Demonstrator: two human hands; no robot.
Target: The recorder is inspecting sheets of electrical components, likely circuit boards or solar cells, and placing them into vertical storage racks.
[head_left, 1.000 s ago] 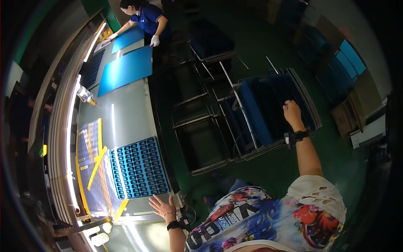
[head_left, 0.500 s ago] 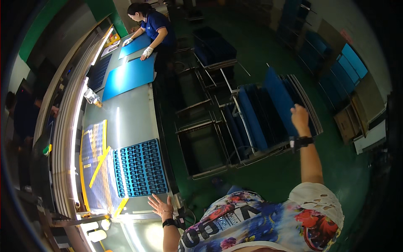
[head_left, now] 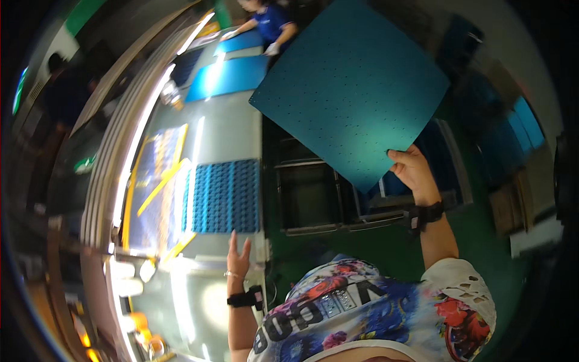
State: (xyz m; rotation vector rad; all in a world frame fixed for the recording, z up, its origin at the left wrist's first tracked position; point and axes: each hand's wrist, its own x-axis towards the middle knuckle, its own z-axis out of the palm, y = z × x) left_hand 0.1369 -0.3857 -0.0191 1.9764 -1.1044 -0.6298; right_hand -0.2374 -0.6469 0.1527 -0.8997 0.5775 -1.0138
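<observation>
My left hand (head_left: 239,259) is hovering open and empty over the table (head_left: 232,130) edge, just short of the blue grid tray (head_left: 222,196). My right hand (head_left: 413,170) is now gripping the teal sheet (head_left: 350,90) by its lower corner, lifted clear of the rack (head_left: 313,199) it was reaching into, swinging toward the table. Far off, a person (head_left: 268,24) is handling blue sheets

We see a long grey workbench (head_left: 226,136) running from the lower left of the frame toward the top centre. A blue compartmented tray (head_left: 223,196) lies flat at its middle. Left of it lies a panel with yellow strips (head_left: 154,181). Flat blue sheets (head_left: 228,77) lie near the top.
</observation>
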